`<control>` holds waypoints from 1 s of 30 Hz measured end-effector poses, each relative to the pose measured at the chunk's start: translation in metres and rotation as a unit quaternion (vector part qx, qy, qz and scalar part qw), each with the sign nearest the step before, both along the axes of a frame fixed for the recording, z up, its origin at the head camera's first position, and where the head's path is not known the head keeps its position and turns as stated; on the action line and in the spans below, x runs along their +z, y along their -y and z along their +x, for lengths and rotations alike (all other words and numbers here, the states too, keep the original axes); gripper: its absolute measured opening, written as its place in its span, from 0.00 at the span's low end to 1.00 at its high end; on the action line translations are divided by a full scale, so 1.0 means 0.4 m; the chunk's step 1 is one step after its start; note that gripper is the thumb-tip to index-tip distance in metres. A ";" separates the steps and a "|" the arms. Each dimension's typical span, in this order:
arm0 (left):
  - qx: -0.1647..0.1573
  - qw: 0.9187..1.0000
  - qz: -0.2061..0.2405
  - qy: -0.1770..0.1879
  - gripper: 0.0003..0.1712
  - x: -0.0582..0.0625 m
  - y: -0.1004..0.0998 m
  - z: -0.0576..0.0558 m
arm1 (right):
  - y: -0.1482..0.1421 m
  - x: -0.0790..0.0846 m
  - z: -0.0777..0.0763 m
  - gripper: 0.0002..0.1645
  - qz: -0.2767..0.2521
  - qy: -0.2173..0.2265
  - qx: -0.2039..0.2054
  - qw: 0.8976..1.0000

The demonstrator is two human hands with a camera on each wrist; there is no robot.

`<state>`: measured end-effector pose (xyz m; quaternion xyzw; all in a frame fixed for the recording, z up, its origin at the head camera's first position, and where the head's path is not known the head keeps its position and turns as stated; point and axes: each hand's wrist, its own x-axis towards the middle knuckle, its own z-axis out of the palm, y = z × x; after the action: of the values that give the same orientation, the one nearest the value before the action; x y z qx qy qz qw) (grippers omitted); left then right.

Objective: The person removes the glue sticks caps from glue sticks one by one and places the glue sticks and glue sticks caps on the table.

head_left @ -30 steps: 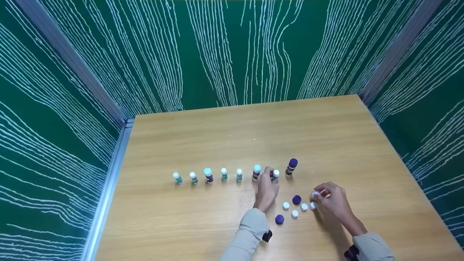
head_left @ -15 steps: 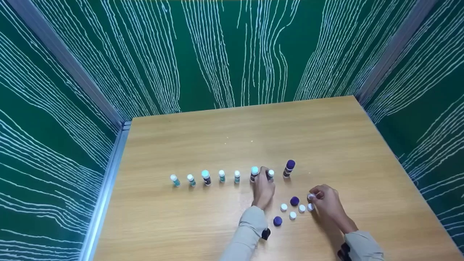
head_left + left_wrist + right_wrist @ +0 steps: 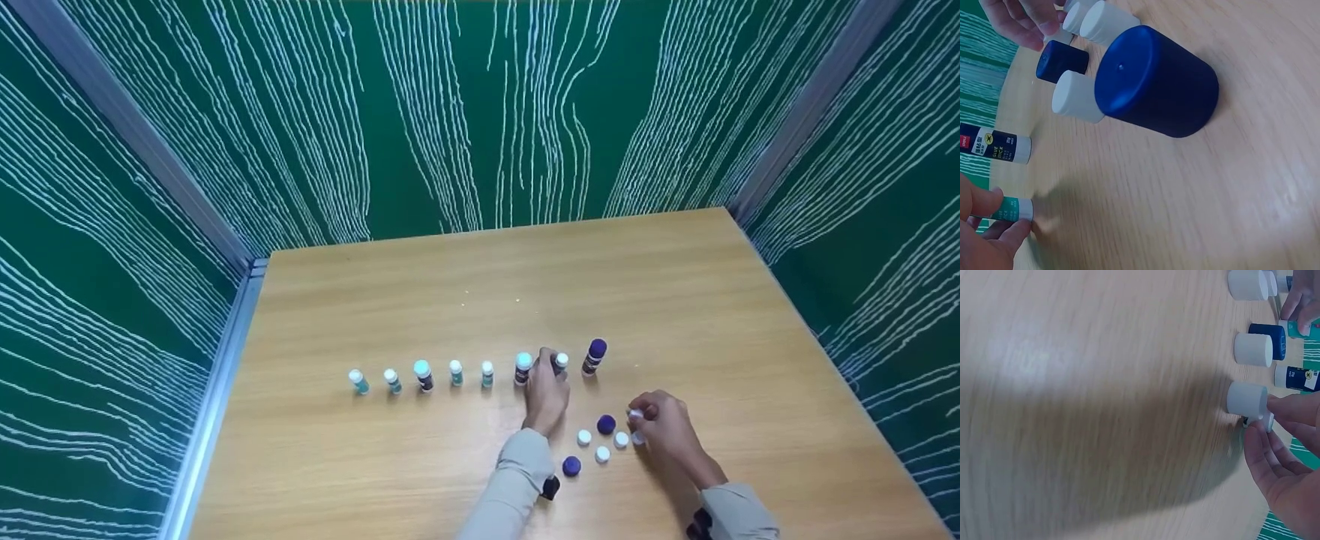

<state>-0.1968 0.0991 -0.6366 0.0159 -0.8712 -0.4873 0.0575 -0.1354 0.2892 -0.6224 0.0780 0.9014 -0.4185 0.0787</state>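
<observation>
In the head view my left hand [image 3: 547,394] grips a small teal glue stick [image 3: 560,363] with a white top, upright near the right end of a row. The left wrist view shows thumb and fingers around its teal body [image 3: 1009,208]. My right hand [image 3: 667,429] pinches a white cap [image 3: 635,414], mostly hidden behind its fingers in the right wrist view. Just beside those fingertips stands another white cap [image 3: 1247,399]. A dark glue stick [image 3: 595,357] with a purple cap stands right of the left hand.
Several teal and dark glue sticks, such as one with a pale blue top [image 3: 424,375], stand in a row leftward. Between the hands lie several white caps [image 3: 584,437] and two purple caps [image 3: 571,466]. Green patterned panels [image 3: 420,112] border the wooden table [image 3: 337,465].
My right hand has shifted slightly left with the white cap, closer to the loose caps. The left hand stays on the teal glue stick. The head view has tilted a little.
</observation>
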 end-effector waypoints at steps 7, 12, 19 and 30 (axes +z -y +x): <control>0.018 0.999 0.003 0.043 0.25 0.021 -0.010 0.031 | 0.001 0.001 0.009 0.10 0.003 -0.024 0.008 1.000; 0.032 0.997 0.003 0.073 0.28 0.056 -0.020 0.062 | -0.004 0.012 0.015 0.08 0.026 -0.057 0.012 0.998; 0.043 0.992 -0.001 0.120 0.21 0.075 -0.021 0.091 | -0.021 0.051 0.027 0.13 0.031 -0.075 0.016 0.997; 0.035 0.986 0.090 0.134 0.25 0.022 -0.028 0.104 | -0.019 0.105 0.010 0.12 0.028 -0.151 0.019 0.988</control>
<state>-0.1550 0.1102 -0.6279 0.1166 -0.8227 -0.5546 -0.0448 -0.1313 0.2967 -0.5805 -0.0013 0.9155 -0.3989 -0.0522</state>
